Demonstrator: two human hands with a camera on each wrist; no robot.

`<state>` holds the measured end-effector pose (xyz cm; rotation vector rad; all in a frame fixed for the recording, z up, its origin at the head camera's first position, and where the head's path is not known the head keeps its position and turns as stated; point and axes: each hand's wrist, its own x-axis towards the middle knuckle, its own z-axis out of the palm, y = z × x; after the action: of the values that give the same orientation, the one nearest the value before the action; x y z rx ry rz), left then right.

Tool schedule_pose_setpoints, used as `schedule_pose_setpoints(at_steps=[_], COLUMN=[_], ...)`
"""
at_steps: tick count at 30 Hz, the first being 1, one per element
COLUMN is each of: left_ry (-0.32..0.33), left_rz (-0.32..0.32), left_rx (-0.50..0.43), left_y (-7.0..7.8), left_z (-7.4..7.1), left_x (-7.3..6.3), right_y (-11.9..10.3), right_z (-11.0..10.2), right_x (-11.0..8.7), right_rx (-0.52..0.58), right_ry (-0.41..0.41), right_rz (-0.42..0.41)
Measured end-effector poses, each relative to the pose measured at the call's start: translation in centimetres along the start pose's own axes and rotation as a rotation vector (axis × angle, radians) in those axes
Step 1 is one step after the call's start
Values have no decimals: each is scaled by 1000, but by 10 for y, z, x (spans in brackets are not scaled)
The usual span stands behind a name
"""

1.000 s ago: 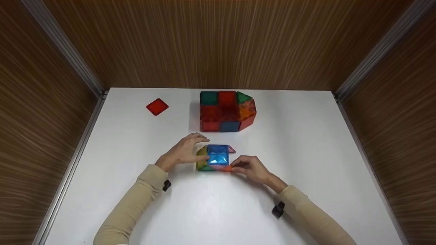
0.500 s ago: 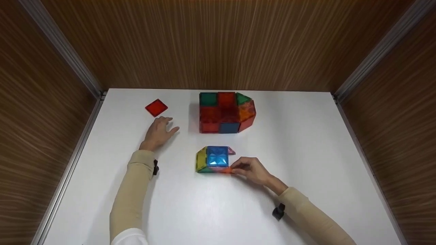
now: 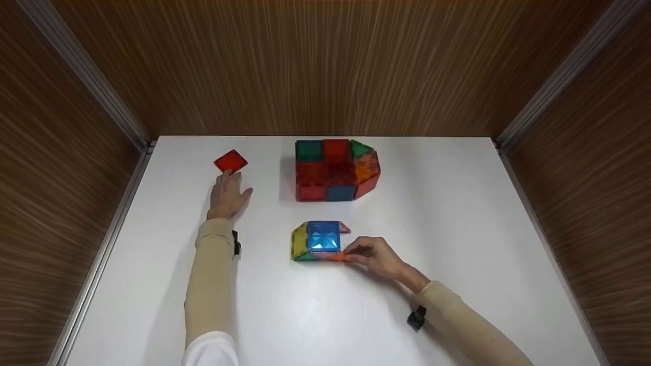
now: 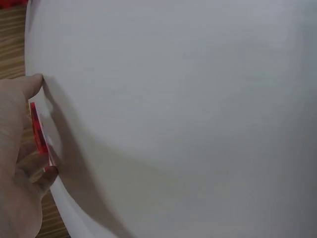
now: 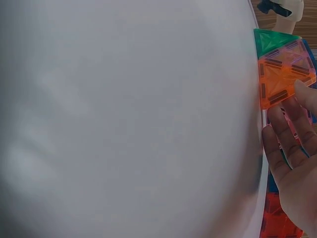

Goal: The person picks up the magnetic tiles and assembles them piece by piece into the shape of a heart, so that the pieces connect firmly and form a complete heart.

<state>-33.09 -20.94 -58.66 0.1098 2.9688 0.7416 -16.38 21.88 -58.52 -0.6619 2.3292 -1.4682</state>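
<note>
My left hand [image 3: 227, 197] is at the red square magnetic tile [image 3: 231, 161], fingertips right at its near corner and the thumb spread to the side. In the left wrist view a sliver of that red tile [image 4: 38, 130] shows behind the fingers. My right hand [image 3: 375, 258] pinches the orange triangular tile [image 5: 280, 82] between thumb and fingers. This tile forms the front right end of a small tile structure with a blue square tile [image 3: 324, 236] on top. A yellow side [image 3: 299, 241], a green triangle [image 3: 306, 257] and a pink triangle [image 3: 345, 228] complete its visible sides.
Behind the small structure stands a larger block of translucent tiles [image 3: 325, 173], mostly red with green, orange and blue. The white table [image 3: 285, 315] is bounded by wood-grain panels [image 3: 325, 71] at the back and sides.
My left hand has left the small structure and moved up and left to the red square tile. The right hand keeps its pinch on the orange tile.
</note>
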Motion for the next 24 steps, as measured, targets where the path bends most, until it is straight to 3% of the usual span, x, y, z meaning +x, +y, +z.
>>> schedule_pose_setpoints(at_steps=[6, 11, 18, 24], left_ry=[-56, -58, -10, 53], left_rz=[1, 18, 80, 77], left_rx=[39, 35, 40, 37], left_y=[4, 5, 5, -5], left_z=[-5, -2, 3, 3], left_x=[-1, -14, -37, -36], right_y=[1, 1, 1, 1], right_z=[0, 0, 0, 2], right_x=[0, 0, 0, 0], right_rx=[-5, -13, -15, -15], right_ry=[-7, -10, 1, 17], right_rz=[-4, -27, -50, -43])
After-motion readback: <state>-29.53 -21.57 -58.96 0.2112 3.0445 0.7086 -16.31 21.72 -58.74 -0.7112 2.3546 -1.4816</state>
